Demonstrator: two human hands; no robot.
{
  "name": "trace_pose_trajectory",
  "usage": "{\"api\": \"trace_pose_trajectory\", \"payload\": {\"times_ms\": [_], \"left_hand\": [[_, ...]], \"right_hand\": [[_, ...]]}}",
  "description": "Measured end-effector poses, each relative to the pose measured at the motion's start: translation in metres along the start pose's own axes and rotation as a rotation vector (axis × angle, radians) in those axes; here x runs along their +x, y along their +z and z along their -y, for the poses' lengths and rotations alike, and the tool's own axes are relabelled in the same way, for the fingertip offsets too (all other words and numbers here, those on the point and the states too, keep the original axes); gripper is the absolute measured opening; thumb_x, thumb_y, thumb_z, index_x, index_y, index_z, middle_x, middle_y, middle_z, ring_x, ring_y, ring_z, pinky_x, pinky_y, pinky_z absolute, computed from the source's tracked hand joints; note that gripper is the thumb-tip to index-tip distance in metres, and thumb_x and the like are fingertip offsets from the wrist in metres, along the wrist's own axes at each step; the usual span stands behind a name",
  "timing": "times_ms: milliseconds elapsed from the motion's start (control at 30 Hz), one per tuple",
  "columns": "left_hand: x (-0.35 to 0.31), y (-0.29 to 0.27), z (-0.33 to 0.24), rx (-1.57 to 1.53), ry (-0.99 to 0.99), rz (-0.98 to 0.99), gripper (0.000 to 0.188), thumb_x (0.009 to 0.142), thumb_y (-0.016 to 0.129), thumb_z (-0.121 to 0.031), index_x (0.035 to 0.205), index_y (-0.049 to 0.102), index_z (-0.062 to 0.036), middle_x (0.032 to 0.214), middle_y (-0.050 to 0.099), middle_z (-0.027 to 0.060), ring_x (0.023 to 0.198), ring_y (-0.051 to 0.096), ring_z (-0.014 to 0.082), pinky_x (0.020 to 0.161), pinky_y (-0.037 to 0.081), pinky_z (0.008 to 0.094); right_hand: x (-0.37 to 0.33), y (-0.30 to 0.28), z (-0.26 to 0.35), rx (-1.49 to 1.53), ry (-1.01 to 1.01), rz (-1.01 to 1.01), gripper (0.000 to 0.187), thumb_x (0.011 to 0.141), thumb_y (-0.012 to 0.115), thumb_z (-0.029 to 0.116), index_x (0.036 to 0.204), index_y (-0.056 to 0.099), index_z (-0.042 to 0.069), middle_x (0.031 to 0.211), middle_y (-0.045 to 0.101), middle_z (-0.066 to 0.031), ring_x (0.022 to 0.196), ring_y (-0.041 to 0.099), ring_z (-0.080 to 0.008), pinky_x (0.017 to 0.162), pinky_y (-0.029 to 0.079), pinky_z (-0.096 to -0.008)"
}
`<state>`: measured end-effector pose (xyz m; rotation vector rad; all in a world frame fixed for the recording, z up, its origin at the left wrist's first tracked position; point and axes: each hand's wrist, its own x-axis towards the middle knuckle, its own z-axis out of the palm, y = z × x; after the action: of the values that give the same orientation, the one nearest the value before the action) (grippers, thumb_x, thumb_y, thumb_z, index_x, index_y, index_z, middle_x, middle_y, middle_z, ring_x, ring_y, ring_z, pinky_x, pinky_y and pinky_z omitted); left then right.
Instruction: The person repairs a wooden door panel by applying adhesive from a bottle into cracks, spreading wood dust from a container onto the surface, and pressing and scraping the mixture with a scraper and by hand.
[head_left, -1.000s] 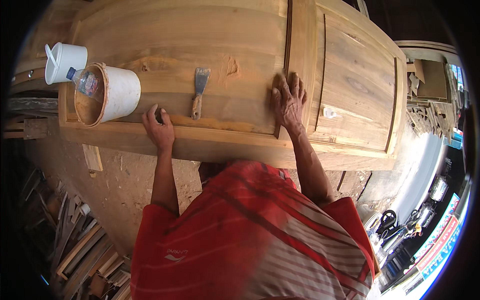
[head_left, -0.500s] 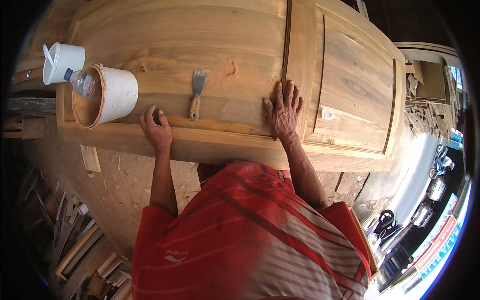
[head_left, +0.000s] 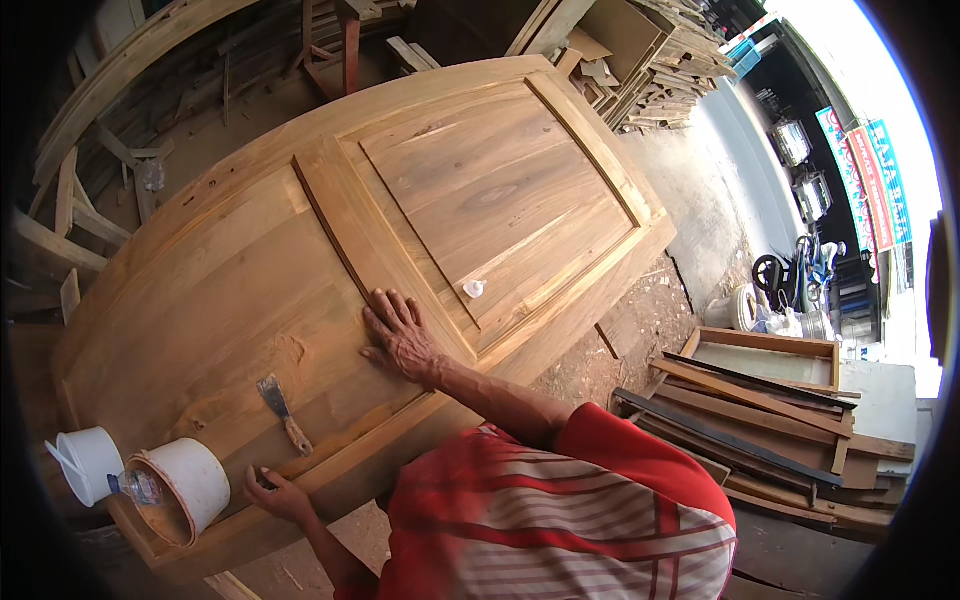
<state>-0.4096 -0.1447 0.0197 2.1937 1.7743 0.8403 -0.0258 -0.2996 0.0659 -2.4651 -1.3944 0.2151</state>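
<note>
A large wooden door panel with framed, recessed sections lies flat before me. My right hand rests palm down on it beside the dividing rail, fingers stretched and apart, holding nothing. At the near edge, my left hand touches the frame with fingers loosely bent and thumb apart, nothing in it. Between the hands lies a putty knife with a worn wooden handle. A smear of orange-brown filler marks the wood above it. Left of my left hand, a stained white bucket lies tipped on its side.
A clear plastic bottle sits at the bucket's mouth, next to a smaller white pail. A small white piece lies on the right section. Wooden frames and strips are stacked at right; a motorcycle stands beyond.
My view has swung to the right, bringing the stacked frames and motorcycle further into sight. Both hands stay at about the same spots on the door, and the putty knife has not moved.
</note>
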Motion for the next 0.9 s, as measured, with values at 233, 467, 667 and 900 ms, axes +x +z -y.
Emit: {"api": "trace_pose_trajectory", "payload": {"times_ms": [233,467,667,900], "left_hand": [[-0.004,-0.008,-0.002,0.043,-0.036,-0.026,0.028,0.101,0.066,-0.018,0.126,0.067,-0.0043,0.117,0.062,0.0221,0.107,0.063,0.041,0.091,0.054,0.0509],[-0.003,-0.003,-0.013,-0.014,-0.112,0.021,0.029,0.099,0.068,-0.017,0.126,0.066,-0.0059,0.121,0.061,0.0195,0.107,0.064,0.0371,0.087,0.056,0.0476],[-0.007,-0.01,-0.017,-0.043,-0.138,0.011,0.03,0.098,0.069,-0.018,0.126,0.067,-0.0074,0.123,0.06,0.0186,0.104,0.065,0.0359,0.087,0.056,0.0468],[-0.002,-0.006,-0.015,-0.023,-0.096,-0.009,0.03,0.097,0.071,-0.017,0.126,0.067,-0.0075,0.121,0.061,0.0187,0.104,0.065,0.0374,0.087,0.057,0.0475]], "right_hand": [[-0.004,0.005,0.001,0.048,-0.019,0.023,0.077,0.104,0.055,0.056,0.161,0.039,0.006,0.172,0.019,-0.0251,0.159,0.015,-0.0465,0.126,0.018,-0.0634],[-0.004,0.013,-0.008,-0.041,0.006,0.028,0.079,0.102,0.058,0.058,0.163,0.038,0.013,0.174,0.016,-0.0224,0.159,0.015,-0.0463,0.125,0.015,-0.0662],[0.007,0.015,-0.007,-0.024,-0.005,0.043,0.077,0.103,0.055,0.06,0.163,0.039,0.014,0.173,0.019,-0.024,0.159,0.016,-0.0471,0.125,0.013,-0.0654],[0.021,0.009,0.005,-0.095,0.001,0.037,0.077,0.103,0.055,0.06,0.163,0.038,0.014,0.173,0.017,-0.023,0.159,0.015,-0.0458,0.125,0.016,-0.066]]}}
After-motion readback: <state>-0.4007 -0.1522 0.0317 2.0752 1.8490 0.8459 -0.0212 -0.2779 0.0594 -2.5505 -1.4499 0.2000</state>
